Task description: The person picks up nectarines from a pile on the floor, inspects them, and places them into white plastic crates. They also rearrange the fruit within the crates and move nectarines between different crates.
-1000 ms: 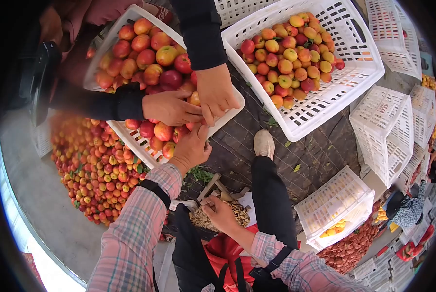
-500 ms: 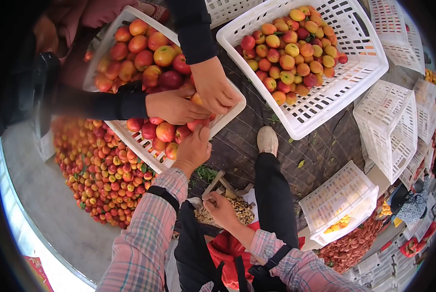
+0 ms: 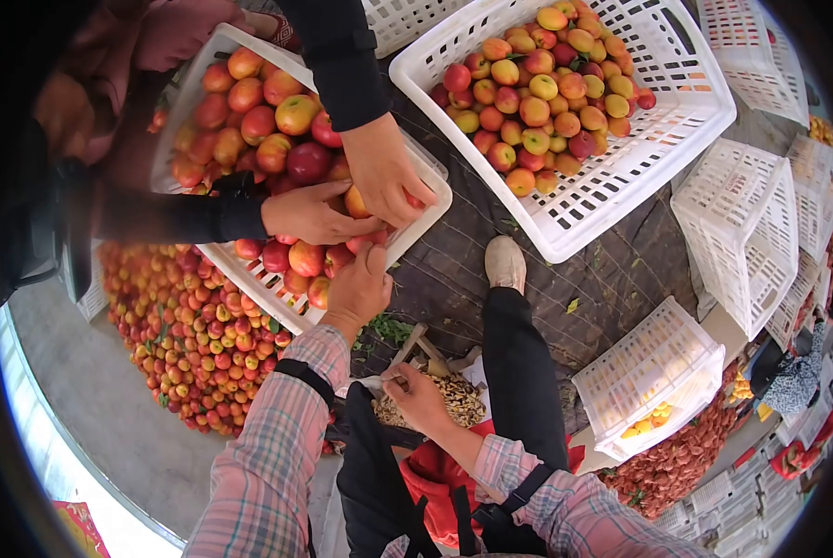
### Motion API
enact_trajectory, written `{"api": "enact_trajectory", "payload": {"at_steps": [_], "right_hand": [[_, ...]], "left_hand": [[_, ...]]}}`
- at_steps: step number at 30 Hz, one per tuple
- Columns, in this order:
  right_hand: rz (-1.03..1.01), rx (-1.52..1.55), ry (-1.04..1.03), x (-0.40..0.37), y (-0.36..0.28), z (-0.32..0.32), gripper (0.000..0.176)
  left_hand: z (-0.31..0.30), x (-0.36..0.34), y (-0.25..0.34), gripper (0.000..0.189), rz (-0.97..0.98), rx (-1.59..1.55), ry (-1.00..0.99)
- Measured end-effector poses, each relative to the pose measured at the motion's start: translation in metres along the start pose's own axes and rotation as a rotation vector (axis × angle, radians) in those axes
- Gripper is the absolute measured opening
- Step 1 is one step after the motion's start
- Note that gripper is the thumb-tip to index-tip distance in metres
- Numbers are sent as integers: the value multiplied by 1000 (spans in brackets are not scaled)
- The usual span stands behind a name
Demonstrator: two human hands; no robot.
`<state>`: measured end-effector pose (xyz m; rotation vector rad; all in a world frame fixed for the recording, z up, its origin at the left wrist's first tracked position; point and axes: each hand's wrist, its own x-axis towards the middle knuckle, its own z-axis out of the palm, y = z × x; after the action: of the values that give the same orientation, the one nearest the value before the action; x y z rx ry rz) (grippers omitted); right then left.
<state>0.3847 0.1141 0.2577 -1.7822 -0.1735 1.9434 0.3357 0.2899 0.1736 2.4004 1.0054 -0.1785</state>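
Observation:
My left hand (image 3: pixel 359 288) reaches over the near side of a white crate (image 3: pixel 440 203) holding red and yellow nectarines (image 3: pixel 272 153). Its bent fingers are closed against a red nectarine (image 3: pixel 367 239) at the crate's near corner; the far fingertips are partly hidden. Above my lap, my right hand (image 3: pixel 418 398) is held with fingers curled together, and whatever they hold, if anything, is not clear. Another person's two hands, a co-worker's left hand (image 3: pixel 319 214) and right hand (image 3: pixel 384 177), work among the fruit in that crate, close to my left fingers.
A second white crate (image 3: pixel 565 249) of smaller fruit stands at the upper right. Loose fruit (image 3: pixel 198 339) is heaped at the left. Stacked crates (image 3: pixel 734 232) line the right side, with a tipped crate (image 3: pixel 644 372) lower down. Dark ground cloth (image 3: pixel 602 279) lies beneath.
The view has shifted slightly, so the crates appear a little further left. The co-worker's right fingers have lifted somewhat, showing a red fruit by the rim. My hands keep nearly the same pose.

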Motion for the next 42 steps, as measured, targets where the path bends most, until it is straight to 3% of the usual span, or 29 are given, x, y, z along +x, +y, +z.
{"api": "enact_trajectory", "payload": {"at_steps": [21, 23, 27, 29, 42], "right_hand": [[-11, 22, -16, 1, 6, 5, 19], [-9, 19, -12, 1, 7, 6, 19], [-9, 5, -21, 1, 7, 6, 19], [-11, 4, -22, 0, 6, 7, 19], [4, 28, -24, 1, 11, 9, 18]], "left_hand": [[0, 1, 1, 37, 43, -4, 25], [3, -2, -1, 46, -35, 13, -36], [4, -1, -2, 47, 26, 19, 49], [2, 1, -2, 43, 98, 7, 107], [-1, 1, 2, 36, 8, -61, 10]]}}
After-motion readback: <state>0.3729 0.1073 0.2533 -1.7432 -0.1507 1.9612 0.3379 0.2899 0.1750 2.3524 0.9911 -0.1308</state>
